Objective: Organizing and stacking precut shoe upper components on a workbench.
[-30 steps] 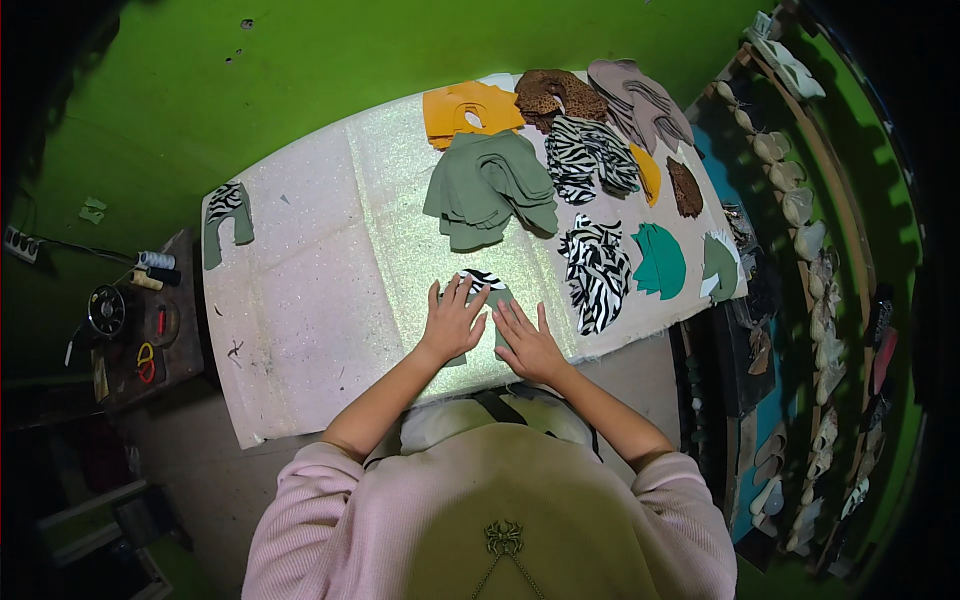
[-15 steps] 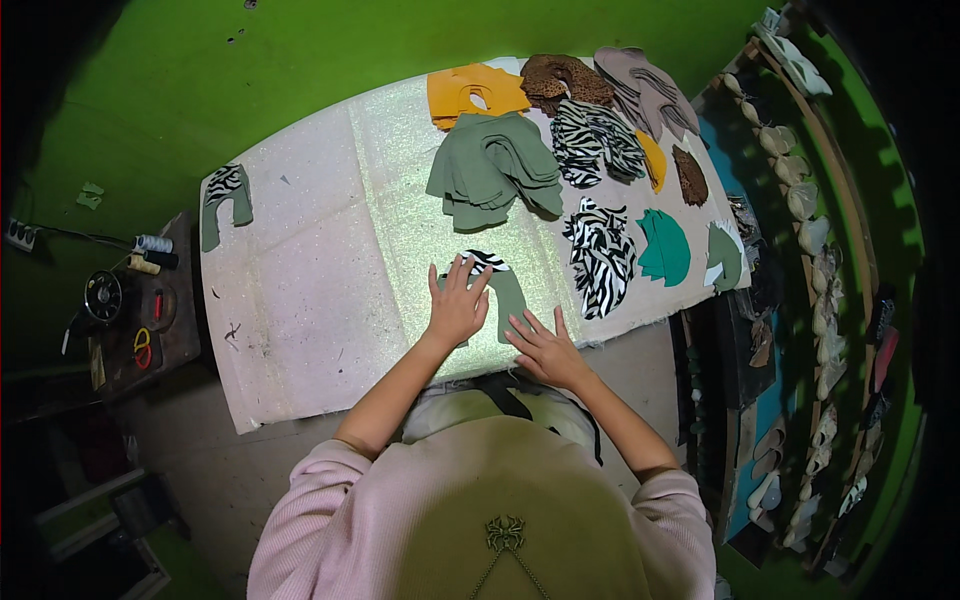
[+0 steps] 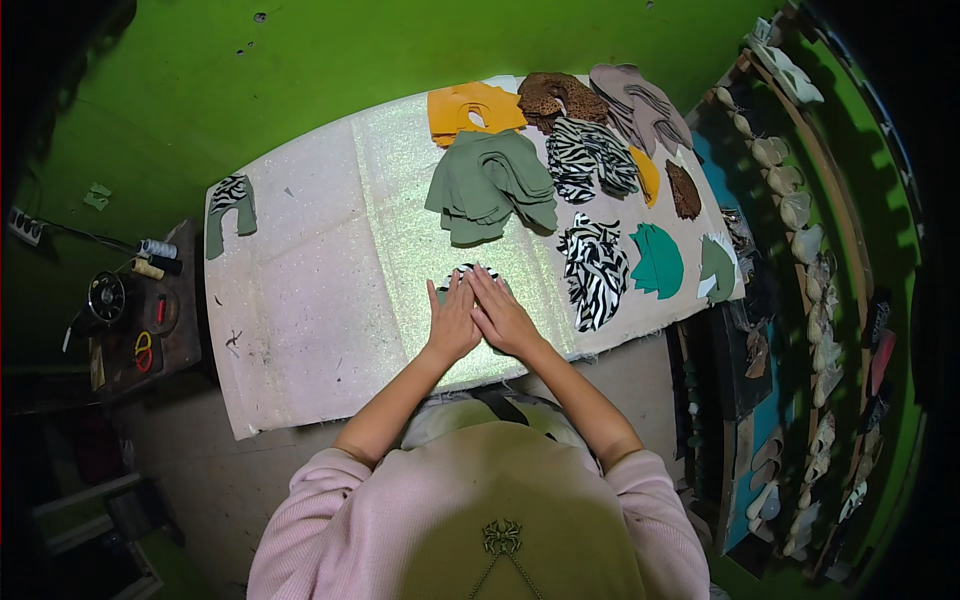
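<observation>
A U-shaped green piece with a zebra-print patch (image 3: 470, 270) lies near the table's front edge, mostly covered by my hands. My left hand (image 3: 454, 322) rests flat on its left part, fingers stretched forward. Beside it, fingers pointing forward and touching it, my right hand (image 3: 502, 315) lies flat over the patch and the piece's right part. Beyond the hands is a fanned stack of green cut pieces (image 3: 490, 185). To the right lies a heap of zebra-print pieces (image 3: 595, 275).
The pale table (image 3: 300, 300) carries orange pieces (image 3: 455, 108), leopard-print pieces (image 3: 560, 97) and teal pieces (image 3: 657, 262). A joined green-and-zebra piece (image 3: 232, 215) lies far left. Left of the table, a small stand holds thread spools (image 3: 157, 248) and scissors (image 3: 144, 350). Racks of shoe forms (image 3: 795, 210) stand right.
My right hand has moved left and forward from the piece's right leg onto the zebra patch, next to my left hand. The left hand stays on the piece. The view has shifted slightly.
</observation>
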`<state>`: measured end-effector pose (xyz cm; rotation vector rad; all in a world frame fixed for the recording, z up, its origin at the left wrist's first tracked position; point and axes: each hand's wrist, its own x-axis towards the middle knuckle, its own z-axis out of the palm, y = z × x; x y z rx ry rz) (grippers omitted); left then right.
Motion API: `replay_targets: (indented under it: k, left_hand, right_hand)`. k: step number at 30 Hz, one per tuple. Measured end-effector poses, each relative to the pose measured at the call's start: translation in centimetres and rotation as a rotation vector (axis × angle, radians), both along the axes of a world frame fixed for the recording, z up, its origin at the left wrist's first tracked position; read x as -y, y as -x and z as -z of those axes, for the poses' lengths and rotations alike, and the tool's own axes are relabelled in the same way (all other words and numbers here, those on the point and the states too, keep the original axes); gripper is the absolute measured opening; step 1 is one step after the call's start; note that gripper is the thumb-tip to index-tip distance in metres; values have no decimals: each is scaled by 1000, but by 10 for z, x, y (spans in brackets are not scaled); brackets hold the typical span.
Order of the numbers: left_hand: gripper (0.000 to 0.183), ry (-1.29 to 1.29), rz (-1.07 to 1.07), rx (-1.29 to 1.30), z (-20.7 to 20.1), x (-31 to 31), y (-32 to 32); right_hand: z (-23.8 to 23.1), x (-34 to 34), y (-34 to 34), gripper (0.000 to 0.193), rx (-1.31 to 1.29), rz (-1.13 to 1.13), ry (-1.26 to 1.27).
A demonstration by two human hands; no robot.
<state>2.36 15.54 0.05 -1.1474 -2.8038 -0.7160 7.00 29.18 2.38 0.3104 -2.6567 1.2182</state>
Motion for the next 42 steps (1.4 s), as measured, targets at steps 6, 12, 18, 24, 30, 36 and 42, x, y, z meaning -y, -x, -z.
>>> replay_targets:
  k: [6, 12, 18, 24, 30, 36, 42]
  left_hand:
    - [63, -12, 25, -5, -1, 5, -1]
    - [62, 75, 89, 42, -11, 16, 6]
    - [61, 135, 286, 12, -15, 44, 34]
    - [63, 245, 364, 12, -21, 56, 50]
    - [64, 238, 414, -8, -21, 60, 56]
    - [66, 222, 521, -3, -22, 76, 58]
    - [67, 229, 602, 48, -21, 93, 46]
  right_hand:
    - [26, 4, 6, 64, 20, 197, -438]
    - [29, 4, 5, 60, 46, 213, -490]
    - [25, 7, 6, 56, 11, 222, -436]
    - [15, 5, 3, 51, -17, 97, -499]
    - [16, 5, 4, 51, -14, 33, -437]
    - [17, 3, 4, 48, 4, 31, -409]
    - [18, 5, 4, 47, -20, 36, -401]
